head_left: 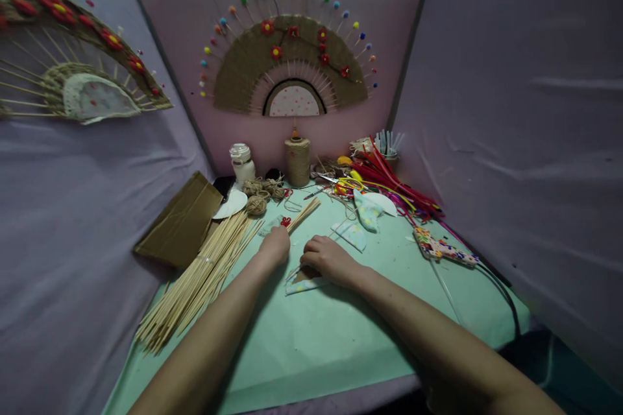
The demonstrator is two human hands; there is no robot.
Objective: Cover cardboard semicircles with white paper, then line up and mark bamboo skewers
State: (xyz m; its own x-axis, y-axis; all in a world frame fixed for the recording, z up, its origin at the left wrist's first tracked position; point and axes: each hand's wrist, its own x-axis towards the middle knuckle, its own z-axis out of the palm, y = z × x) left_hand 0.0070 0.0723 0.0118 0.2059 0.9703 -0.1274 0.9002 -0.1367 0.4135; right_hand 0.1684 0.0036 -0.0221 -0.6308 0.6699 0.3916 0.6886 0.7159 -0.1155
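Observation:
My left hand [275,245] is closed around a small bundle of thin sticks [305,214], whose ends point up and to the right. Beside it, my right hand [325,259] lies with bent fingers over a piece of brown cardboard edged with patterned fabric [306,286]; a thin stick shows by its fingertips. What those fingers hold is too small to tell. A red flower piece [285,222] is just above my left hand. Another patterned fabric piece [351,235] lies to the upper right of my right hand.
Long sticks [209,272] and folded cardboard [180,220] are at left. Behind stand a jar [242,164], twine balls [256,205] and a twine spool [297,162]. Scissors [350,183], red strips [389,178] and a corded glue gun [442,249] lie at right. Fans hang on the walls.

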